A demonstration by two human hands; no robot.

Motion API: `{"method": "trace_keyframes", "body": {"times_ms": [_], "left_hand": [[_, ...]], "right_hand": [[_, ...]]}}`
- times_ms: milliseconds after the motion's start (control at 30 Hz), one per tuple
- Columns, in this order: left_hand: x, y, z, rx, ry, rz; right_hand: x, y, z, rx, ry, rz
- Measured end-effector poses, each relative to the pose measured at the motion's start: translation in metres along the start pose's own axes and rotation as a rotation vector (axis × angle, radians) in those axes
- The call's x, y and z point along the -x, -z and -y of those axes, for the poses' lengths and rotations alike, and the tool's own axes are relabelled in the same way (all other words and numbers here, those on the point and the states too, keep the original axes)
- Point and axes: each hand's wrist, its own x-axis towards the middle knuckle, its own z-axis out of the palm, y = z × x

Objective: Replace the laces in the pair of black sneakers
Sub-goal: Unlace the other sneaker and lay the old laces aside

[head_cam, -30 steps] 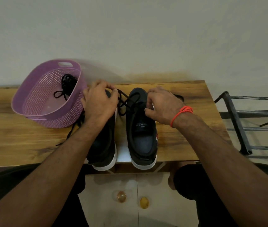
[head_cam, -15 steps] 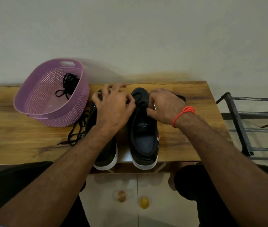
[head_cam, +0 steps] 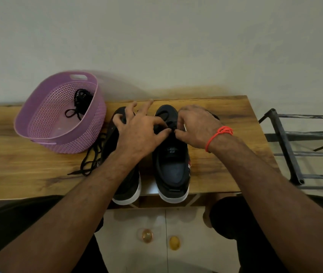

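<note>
Both hands work at the lacing of the right-hand black sneaker on a wooden table.

The left hand [head_cam: 137, 133] lies across the left sneaker [head_cam: 126, 184], covering most of its upper; its thumb reaches over to the right sneaker [head_cam: 171, 164], the other fingers spread apart. The right hand [head_cam: 196, 127] pinches its thumb and forefinger together on a bit of black lace [head_cam: 169, 123] just beside the left thumb, though the pinch point is dark and hard to make out. A loose lace [head_cam: 89, 160] trails on the table [head_cam: 28, 174] left of the left forearm, partly hidden under it. Beyond that, a purple basket [head_cam: 38, 119] holds another bundled lace [head_cam: 79, 103]. An orange band [head_cam: 218, 133] circles the right wrist.
</note>
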Motion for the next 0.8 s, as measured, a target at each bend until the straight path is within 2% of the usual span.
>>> {"method": "trace_keyframes", "body": {"times_ms": [200,267,400,467,533,600,700,800], "left_hand": [[-0.002,0.002,0.002,0.052,0.041,0.058],[-0.003,0.004,0.005,0.070,0.056,-0.011],[-0.009,0.013,0.024,0.128,0.201,-0.251],[-0.010,0.017,0.032,0.129,0.225,-0.307],[-0.008,0.016,0.033,0.138,0.194,-0.289],[-0.003,0.012,0.024,0.157,0.110,-0.207],[0.006,0.001,0.005,0.039,-0.037,-0.071],[0.006,-0.004,-0.003,-0.050,-0.040,-0.038]], "right_hand": [[-0.001,-0.001,0.002,0.009,0.011,0.001],[-0.001,-0.002,0.003,0.018,0.019,-0.005],[0.000,-0.006,0.000,0.028,0.025,-0.010],[0.000,-0.007,0.000,0.022,0.023,-0.006],[-0.001,-0.007,0.001,0.014,0.019,-0.002],[-0.001,-0.007,0.001,0.008,0.015,0.001],[-0.001,-0.007,0.002,0.006,0.016,0.005],[0.000,-0.007,0.003,0.013,0.013,0.004]]}}
